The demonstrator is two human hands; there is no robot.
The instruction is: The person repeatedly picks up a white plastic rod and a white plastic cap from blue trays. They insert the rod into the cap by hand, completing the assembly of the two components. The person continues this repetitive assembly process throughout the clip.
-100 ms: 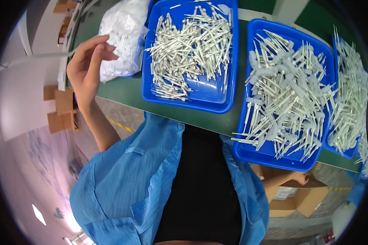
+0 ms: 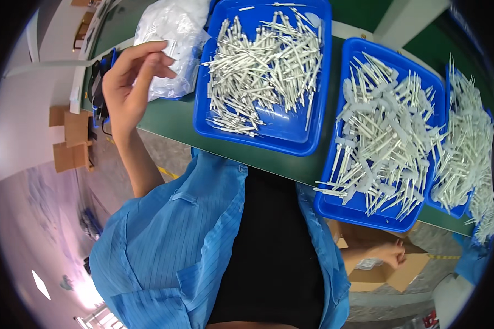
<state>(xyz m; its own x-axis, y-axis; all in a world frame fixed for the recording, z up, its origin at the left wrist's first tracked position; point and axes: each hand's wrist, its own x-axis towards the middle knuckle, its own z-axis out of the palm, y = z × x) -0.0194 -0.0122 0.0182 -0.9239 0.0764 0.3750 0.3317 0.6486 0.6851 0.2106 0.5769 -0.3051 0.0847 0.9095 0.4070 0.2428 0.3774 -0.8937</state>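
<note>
My left hand [image 2: 129, 82] is raised at the left end of the green table [image 2: 170, 123], fingers loosely bent and apart, nothing visible in it. Its fingertips sit next to a clear plastic bag of white parts [image 2: 173, 33]. My right hand [image 2: 391, 254] is down below the table edge, resting in an open cardboard box [image 2: 406, 271] beside a small pale packet [image 2: 368, 263]; its grip is hidden. A blue tray [image 2: 291, 131] heaped with several thin white sticks lies in front of me, and a second blue tray [image 2: 362, 211] of white plastic pieces lies to its right.
A third blue tray [image 2: 450, 200] of white pieces stands at the far right, with more pieces spilling at the edge [image 2: 486, 214]. Black cables [image 2: 97, 93] hang off the table's left end. Cardboard boxes [image 2: 74, 140] stand on the floor at left.
</note>
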